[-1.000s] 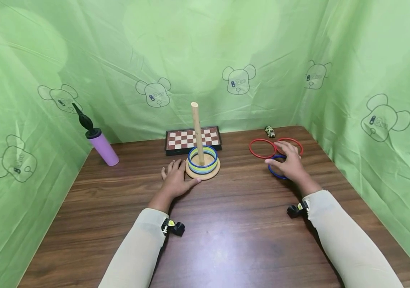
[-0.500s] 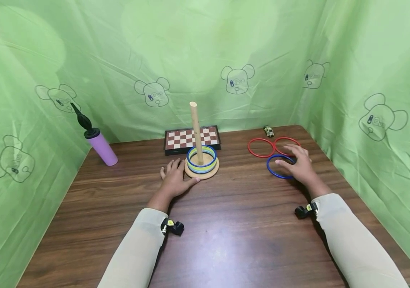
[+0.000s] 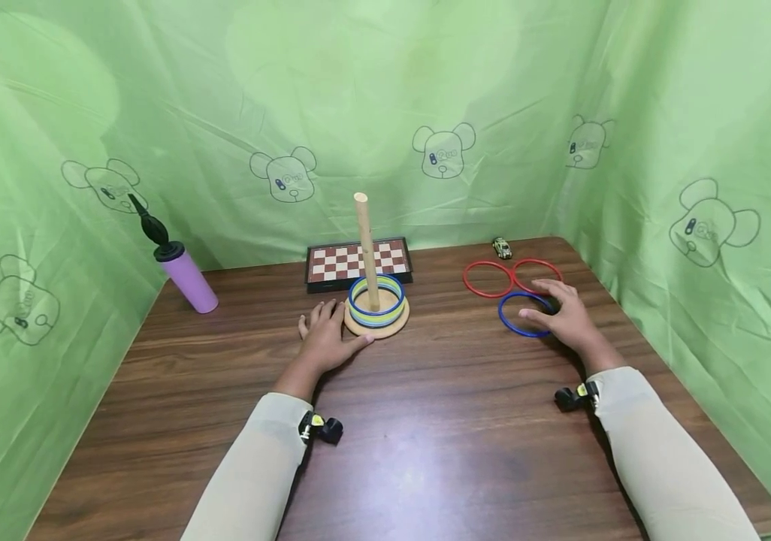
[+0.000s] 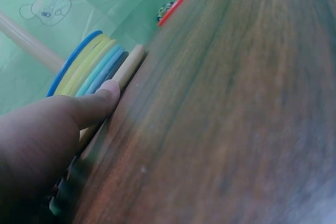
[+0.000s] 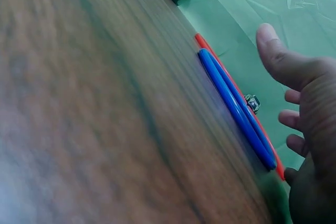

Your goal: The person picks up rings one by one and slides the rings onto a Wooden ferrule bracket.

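On the table stands a wooden ring toss peg [image 3: 367,248] on a round base [image 3: 395,328]. Stacked rings [image 3: 376,317] in blue, yellow and light blue lie around its foot. My left hand [image 3: 327,340] rests at the base's left front side, its thumb touching the rim; in the left wrist view the thumb [image 4: 100,100] lies along the base's edge and hides part of it. Over the right side of a blue ring [image 3: 506,321] hovers my right hand [image 3: 569,319], thumb and fingers spread, holding nothing. Two red rings [image 3: 487,294] [image 3: 537,261] lie just behind the blue one.
A checkered game board [image 3: 325,270] lies behind the peg. The small toy car [image 3: 502,248] sits at the back, beyond the red rings. A purple hand pump [image 3: 188,282] stands tilted at the left. Green curtain [image 3: 358,90] encloses the table's back and sides.
My right hand has drawn back to the right, uncovering more of the blue ring and the right red ring. My left hand has stayed against the base.
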A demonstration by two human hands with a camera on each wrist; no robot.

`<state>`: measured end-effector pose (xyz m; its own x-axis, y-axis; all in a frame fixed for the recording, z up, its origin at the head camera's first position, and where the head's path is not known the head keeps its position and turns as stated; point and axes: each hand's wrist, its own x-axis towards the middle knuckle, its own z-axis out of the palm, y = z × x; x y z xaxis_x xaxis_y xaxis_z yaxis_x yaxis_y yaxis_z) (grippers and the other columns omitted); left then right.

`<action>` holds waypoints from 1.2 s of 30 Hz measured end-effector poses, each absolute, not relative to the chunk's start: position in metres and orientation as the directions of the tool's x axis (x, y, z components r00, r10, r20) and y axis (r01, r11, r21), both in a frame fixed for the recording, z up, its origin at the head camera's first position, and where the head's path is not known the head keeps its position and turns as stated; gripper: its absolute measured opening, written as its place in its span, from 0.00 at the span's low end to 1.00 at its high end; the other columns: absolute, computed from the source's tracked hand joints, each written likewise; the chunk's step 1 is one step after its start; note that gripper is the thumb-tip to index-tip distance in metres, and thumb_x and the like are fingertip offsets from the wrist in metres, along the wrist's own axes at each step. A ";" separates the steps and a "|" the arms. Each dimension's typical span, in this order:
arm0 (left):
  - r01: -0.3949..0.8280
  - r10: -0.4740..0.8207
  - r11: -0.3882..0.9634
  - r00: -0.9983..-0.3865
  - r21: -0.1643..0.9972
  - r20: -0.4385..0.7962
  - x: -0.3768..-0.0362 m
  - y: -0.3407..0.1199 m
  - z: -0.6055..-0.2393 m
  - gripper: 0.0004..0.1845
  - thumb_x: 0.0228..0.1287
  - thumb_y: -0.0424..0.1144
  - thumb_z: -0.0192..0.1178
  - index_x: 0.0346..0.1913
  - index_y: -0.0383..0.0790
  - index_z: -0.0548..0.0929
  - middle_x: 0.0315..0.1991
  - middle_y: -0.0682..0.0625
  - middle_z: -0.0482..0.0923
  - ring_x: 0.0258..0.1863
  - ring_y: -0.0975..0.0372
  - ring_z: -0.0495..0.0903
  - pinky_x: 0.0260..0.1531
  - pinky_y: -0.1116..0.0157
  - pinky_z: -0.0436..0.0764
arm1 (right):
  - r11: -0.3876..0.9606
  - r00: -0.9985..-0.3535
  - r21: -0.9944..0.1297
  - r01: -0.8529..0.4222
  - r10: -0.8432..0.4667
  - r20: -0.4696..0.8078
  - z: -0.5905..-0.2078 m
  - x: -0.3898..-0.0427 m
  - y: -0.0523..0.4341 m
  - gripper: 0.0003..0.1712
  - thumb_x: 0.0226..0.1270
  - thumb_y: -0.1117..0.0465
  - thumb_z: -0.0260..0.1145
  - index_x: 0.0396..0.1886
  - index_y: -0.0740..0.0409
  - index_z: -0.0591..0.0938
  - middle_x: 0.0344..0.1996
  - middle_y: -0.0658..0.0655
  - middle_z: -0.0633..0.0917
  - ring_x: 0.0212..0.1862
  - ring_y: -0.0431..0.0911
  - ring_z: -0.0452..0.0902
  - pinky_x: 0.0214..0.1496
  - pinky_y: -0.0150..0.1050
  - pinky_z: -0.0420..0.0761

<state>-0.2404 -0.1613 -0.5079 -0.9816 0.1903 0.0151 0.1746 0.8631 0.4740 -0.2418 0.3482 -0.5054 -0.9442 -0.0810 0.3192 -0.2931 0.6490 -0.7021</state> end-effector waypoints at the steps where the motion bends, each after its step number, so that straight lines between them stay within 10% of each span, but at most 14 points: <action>1: 0.175 0.192 0.862 -0.981 0.476 0.013 -0.240 -0.162 -0.507 0.58 0.67 0.73 0.66 0.88 0.42 0.60 0.88 0.35 0.54 0.89 0.38 0.46 0.80 0.24 0.38 | 0.650 -0.945 -0.702 -0.292 -0.085 0.314 -0.506 -0.242 0.348 0.40 0.63 0.62 0.84 0.73 0.68 0.79 0.75 0.73 0.76 0.76 0.70 0.62 0.78 0.72 0.59; 36: 0.186 0.196 0.872 -0.980 0.452 0.026 -0.241 -0.163 -0.510 0.59 0.66 0.75 0.65 0.88 0.42 0.60 0.87 0.35 0.55 0.88 0.38 0.47 0.80 0.24 0.40 | 0.792 -0.972 -0.563 -0.237 -0.195 0.134 -0.501 -0.236 0.345 0.51 0.56 0.43 0.88 0.75 0.59 0.80 0.78 0.70 0.71 0.78 0.72 0.60 0.73 0.83 0.52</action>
